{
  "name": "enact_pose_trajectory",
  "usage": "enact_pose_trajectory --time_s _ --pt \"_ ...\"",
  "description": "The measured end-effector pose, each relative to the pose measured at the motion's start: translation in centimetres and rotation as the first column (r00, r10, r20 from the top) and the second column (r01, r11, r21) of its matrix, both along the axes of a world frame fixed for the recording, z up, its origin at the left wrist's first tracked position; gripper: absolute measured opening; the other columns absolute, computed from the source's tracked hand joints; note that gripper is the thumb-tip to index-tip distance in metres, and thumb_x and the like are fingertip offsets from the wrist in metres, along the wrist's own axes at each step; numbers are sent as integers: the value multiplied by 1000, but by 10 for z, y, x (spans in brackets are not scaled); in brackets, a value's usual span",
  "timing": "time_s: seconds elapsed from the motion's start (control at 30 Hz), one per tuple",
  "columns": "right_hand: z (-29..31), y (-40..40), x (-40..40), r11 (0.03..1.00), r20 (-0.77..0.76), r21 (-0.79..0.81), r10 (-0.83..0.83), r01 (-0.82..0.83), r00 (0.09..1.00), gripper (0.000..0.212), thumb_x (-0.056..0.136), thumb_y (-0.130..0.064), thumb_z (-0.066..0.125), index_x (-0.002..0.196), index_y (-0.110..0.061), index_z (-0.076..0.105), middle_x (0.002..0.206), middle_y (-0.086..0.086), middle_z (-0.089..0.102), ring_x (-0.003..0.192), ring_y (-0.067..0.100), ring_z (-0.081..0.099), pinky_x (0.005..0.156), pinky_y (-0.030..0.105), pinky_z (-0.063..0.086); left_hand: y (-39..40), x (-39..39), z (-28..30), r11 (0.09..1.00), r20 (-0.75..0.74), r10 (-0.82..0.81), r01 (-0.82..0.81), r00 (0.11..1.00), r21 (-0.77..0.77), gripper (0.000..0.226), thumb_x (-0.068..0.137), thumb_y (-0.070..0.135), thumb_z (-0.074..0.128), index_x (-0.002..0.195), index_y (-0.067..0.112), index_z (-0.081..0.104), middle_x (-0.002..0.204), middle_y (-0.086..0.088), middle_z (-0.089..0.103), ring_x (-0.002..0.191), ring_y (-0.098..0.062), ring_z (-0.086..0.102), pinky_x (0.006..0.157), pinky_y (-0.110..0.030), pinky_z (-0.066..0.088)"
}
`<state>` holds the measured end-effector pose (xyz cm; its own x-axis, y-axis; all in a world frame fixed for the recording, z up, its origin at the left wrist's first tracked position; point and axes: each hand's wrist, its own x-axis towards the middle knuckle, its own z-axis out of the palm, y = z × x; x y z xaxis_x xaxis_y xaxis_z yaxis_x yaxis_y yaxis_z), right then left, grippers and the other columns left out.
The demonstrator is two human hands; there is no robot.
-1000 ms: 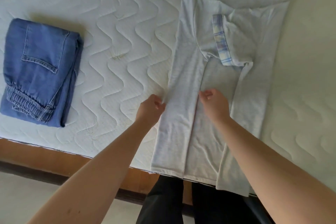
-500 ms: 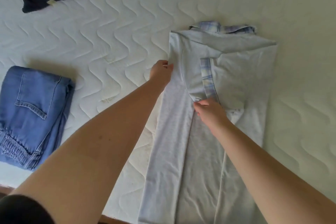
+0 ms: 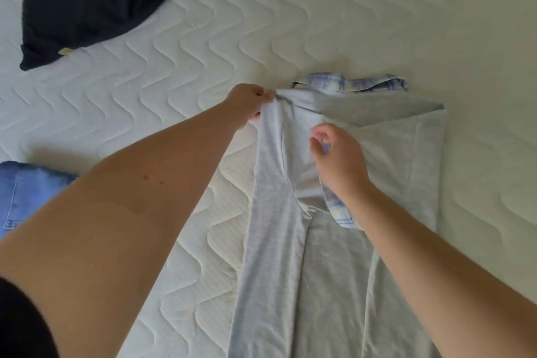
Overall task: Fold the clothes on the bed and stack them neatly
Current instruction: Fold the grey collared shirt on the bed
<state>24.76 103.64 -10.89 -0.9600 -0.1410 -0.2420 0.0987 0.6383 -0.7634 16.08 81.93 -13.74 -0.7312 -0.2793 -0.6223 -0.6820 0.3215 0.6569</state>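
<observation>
A dark garment lies crumpled at the quilted mattress's far left; my left hand pinches the soft grey shirt's shoulder, and my right hand pinches its plaid cuff.

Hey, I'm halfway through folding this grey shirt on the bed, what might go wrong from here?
1. Your left hand pinches only the top corner of the shirt, so pulling may undo the long side fold.
2. The plaid sleeve cuff under your right hand might bunch up.
3. The plaid collar sticks out and could crumple.
</observation>
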Motion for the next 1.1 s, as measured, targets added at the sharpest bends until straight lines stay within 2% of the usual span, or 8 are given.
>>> enact_pose_trajectory --time_s 0.17,0.37,0.53,0.63,0.7,0.8,0.97,1.1 --pt "-15 -9 -41 915 18 371 162 -157 987 43 94 -34 58 135 -24 49 135 2 51 129 27 40 107 41 28 5 -14 -3 933 -83 -193 156 978 -326 18 82 30 72 87 12 68 74 3 62 70 -15 59 66 -29 51" --pt "-22 -9 -58 860 -40 498 153 -113 987 23 94 -38 57 112 -24 62 107 1 64 107 26 50 91 39 31 16 -36 9 814 62 -394 379 917 -440 10 80 21 72 89 17 70 89 4 67 87 -16 64 71 -25 52" --pt "-22 9 -62 911 -28 395 142 -120 989 25 93 -41 60 110 -24 63 103 -4 67 104 24 53 92 38 31 18 -41 10 812 96 -339 342 936 -474 15 83 20 68 97 14 67 96 -1 66 88 -20 64 68 -24 49" --pt "-14 39 -58 948 -64 294 148 -123 987 28 92 -40 61 115 -24 63 109 -7 66 107 23 55 94 38 34 27 -27 18 770 -148 -369 213 918 -601 18 92 32 60 102 16 59 97 0 58 84 -16 56 72 -28 47" --pt "-11 67 -48 954 -129 295 87 -46 988 26 93 -37 60 116 -23 63 113 -4 66 109 26 54 92 39 35 45 -8 27 777 -292 -484 251 825 -578 17 94 35 59 92 18 58 84 6 55 79 -12 55 70 -23 43" --pt "-7 91 -23 929 -64 366 89 -59 994 32 93 -36 60 123 -23 61 124 -1 61 118 28 49 96 40 33 82 27 35 731 -234 -648 506 725 -459 23 93 40 62 87 19 59 76 9 57 78 -15 61 71 -26 47" --pt "-2 94 23 949 -69 315 21 2 997 30 92 -26 64 120 -19 62 121 2 59 112 28 51 96 38 33 125 67 27 560 55 -757 690 651 -458 38 87 50 65 107 18 67 120 -7 52 115 -24 49 102 -41 41" --pt "1 86 74 958 -84 287 -4 28 996 29 89 -24 67 116 -15 63 111 6 60 102 29 53 90 39 38 133 76 26 674 -30 -660 574 750 -466 32 92 44 62 111 18 62 124 -8 50 119 -26 47 103 -38 39"
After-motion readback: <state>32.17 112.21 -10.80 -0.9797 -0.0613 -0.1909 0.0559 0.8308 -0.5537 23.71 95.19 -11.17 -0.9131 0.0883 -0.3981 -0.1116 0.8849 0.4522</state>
